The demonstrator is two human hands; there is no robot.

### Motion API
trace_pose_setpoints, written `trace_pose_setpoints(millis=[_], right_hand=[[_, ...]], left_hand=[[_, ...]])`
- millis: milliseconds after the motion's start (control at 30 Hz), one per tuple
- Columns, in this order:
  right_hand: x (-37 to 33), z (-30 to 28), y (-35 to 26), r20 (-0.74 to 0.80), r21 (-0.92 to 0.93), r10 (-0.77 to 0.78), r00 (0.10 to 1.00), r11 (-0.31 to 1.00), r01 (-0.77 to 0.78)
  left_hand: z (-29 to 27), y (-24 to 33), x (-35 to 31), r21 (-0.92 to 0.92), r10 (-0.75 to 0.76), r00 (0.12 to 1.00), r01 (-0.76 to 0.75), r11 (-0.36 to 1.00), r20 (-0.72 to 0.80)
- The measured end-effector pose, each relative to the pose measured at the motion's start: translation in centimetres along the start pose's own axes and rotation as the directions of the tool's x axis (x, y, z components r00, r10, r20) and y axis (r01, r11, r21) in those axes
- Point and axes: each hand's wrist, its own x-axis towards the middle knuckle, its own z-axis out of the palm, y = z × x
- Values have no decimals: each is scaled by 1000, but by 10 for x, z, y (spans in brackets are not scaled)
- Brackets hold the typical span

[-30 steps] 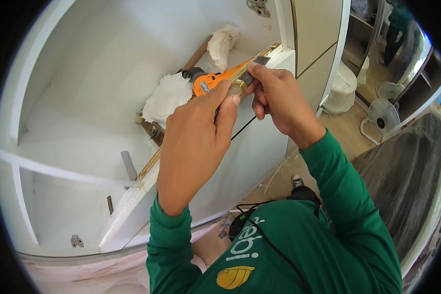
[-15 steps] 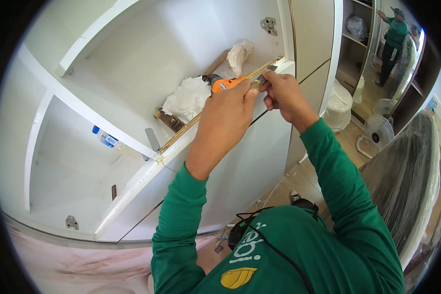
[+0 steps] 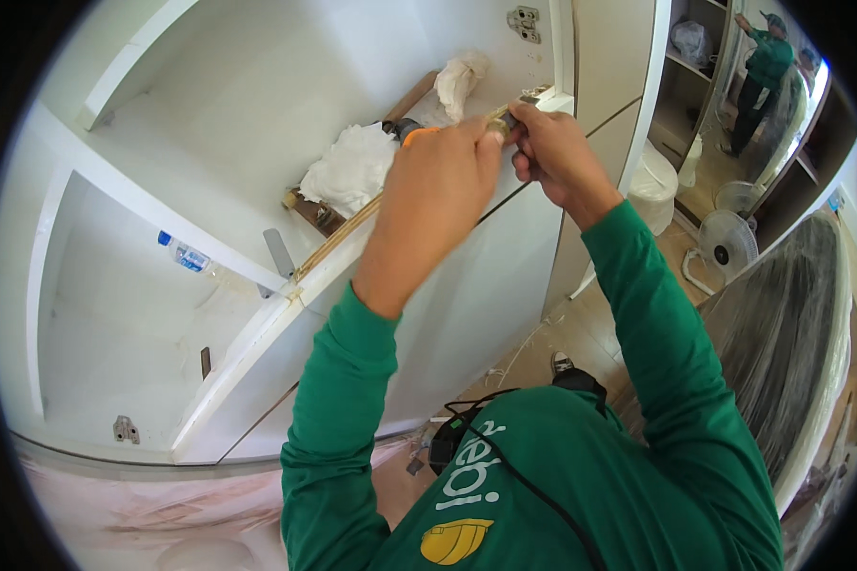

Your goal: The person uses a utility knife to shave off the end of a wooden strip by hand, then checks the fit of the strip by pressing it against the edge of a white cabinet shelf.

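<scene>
My left hand (image 3: 438,195) is closed at the cabinet's front ledge (image 3: 338,252). By its thumb shows a small yellowish piece (image 3: 498,126) whose kind I cannot make out. My right hand (image 3: 557,157) meets it there, its thumb and fingers pinching a small grey flat piece (image 3: 509,121), mostly covered by the fingers. Along the ledge runs a rough, yellow-brown strip (image 3: 338,236). Just behind my left hand lies an orange and black tool (image 3: 411,133), largely hidden. Beside it sits a crumpled white cloth (image 3: 350,169).
Inside the white cabinet are another white cloth (image 3: 461,84), a piece of wood (image 3: 414,95), a plastic bottle (image 3: 183,251) and metal hinges (image 3: 524,24). A fan (image 3: 728,243), a white bucket (image 3: 652,190), a mirror (image 3: 747,114) and a plastic-wrapped panel (image 3: 781,333) stand to the right.
Both hands have shifted slightly up and left in view, still together at the ledge. My left hand now covers more of the orange tool, and less of the grey piece shows.
</scene>
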Motion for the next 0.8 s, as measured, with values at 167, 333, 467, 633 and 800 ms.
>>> trace_pose_setpoints(millis=[167,333,467,633,800], right_hand=[[-9,0,-2,26,-29,15,1000,999,-15],[-5,-1,2,-6,46,-17,1000,999,17],[-4,-4,5,17,85,-37,999,996,35],[-6,-2,6,1,83,-36,999,996,36],[0,-2,6,-19,50,-93,996,994,93]], left_hand=[[3,-2,-9,-29,27,998,-29,999,-53],[0,5,-2,-12,11,999,-10,1000,50],[-10,9,-1,5,7,997,-8,1000,82],[-6,11,0,6,-10,998,9,1000,58],[4,5,4,-23,15,999,-14,1000,38]])
